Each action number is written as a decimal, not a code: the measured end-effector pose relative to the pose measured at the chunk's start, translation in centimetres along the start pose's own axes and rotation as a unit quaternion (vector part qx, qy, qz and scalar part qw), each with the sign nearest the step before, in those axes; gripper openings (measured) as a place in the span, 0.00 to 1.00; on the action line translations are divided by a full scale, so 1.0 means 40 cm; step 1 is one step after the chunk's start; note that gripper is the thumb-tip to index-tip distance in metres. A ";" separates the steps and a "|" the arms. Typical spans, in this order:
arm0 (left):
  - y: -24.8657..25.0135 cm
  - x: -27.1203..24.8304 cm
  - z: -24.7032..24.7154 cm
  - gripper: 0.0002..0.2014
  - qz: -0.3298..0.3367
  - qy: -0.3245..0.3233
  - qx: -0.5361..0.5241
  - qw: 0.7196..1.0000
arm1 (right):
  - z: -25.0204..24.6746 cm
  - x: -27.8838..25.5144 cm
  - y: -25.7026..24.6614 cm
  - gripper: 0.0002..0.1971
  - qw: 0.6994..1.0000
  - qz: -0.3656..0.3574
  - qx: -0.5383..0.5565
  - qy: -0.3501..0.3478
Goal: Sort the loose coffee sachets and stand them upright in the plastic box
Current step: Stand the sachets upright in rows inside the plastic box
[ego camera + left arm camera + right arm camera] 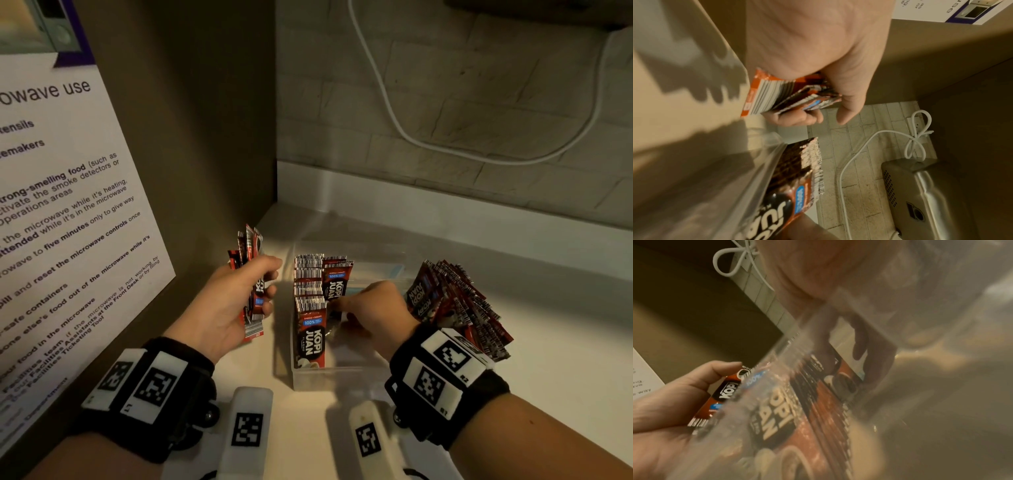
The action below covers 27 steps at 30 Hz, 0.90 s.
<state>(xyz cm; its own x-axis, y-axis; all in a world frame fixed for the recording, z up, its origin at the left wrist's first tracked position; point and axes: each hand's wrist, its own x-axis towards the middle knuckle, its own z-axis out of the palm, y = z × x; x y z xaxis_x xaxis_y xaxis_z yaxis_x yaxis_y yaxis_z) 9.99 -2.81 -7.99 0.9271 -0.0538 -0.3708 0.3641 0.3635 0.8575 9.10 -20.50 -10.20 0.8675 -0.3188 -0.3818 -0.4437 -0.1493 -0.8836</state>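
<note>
Several sachets [251, 291] fill the left hand [224, 305].

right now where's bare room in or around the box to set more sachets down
Inside the plastic box, the right part is bare, bordered by the standing sachets along its left wall. The right hand reaches in there. The counter right of the loose pile is bare. The left hand, gripping a bundle, crowds the box's left.

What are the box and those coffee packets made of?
Plastic box: looks like clear, slightly frosted plastic; the sachets show through its wall. Coffee sachets: probably glossy printed foil or plastic film; thin, flat and shiny. Which one cannot be told.
</note>
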 end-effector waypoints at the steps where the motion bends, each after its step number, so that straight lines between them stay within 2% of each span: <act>1: 0.007 -0.002 0.000 0.02 -0.003 -0.006 -0.016 1.000 | -0.006 -0.002 -0.002 0.14 1.000 0.001 0.004 0.001; 4: 0.026 -0.014 0.001 0.10 0.005 -0.032 -0.055 0.998 | -0.024 -0.007 -0.013 0.12 0.999 -0.029 0.010 0.031; 7: 0.045 -0.033 0.015 0.12 0.052 -0.068 -0.047 0.995 | -0.043 -0.023 -0.054 0.13 0.981 -0.141 0.073 0.111; 10: 0.052 -0.055 0.039 0.06 0.086 -0.102 0.005 0.991 | -0.049 -0.077 -0.121 0.08 0.970 -0.217 0.093 0.063; 14: 0.042 -0.068 0.063 0.10 0.108 -0.150 0.075 0.980 | -0.047 -0.129 -0.168 0.13 0.973 -0.205 0.053 -0.090; 16: 0.035 -0.070 0.069 0.14 0.103 -0.163 0.080 0.978 | -0.044 -0.135 -0.167 0.09 0.970 -0.197 0.045 -0.136; 19: 0.028 -0.069 0.072 0.13 0.088 -0.156 0.081 0.980 | -0.041 -0.122 -0.152 0.03 0.974 -0.195 0.038 -0.113; 24: 0.030 -0.057 0.056 0.11 0.103 -0.118 0.050 0.986 | -0.067 -0.113 -0.142 0.04 0.973 -0.157 0.138 -0.101; 27: 0.038 -0.049 0.054 0.08 0.126 -0.067 -0.012 0.990 | -0.083 -0.120 -0.133 0.05 0.977 -0.177 0.058 -0.106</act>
<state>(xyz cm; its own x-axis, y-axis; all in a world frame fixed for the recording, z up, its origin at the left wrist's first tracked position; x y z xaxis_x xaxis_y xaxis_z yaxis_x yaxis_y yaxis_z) 8.93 -4.17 -5.17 0.9923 -0.0816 -0.0937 0.1188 0.4027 0.9076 6.57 -21.29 -2.76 0.9945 -0.0634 -0.0836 -0.0899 -0.1039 -0.9905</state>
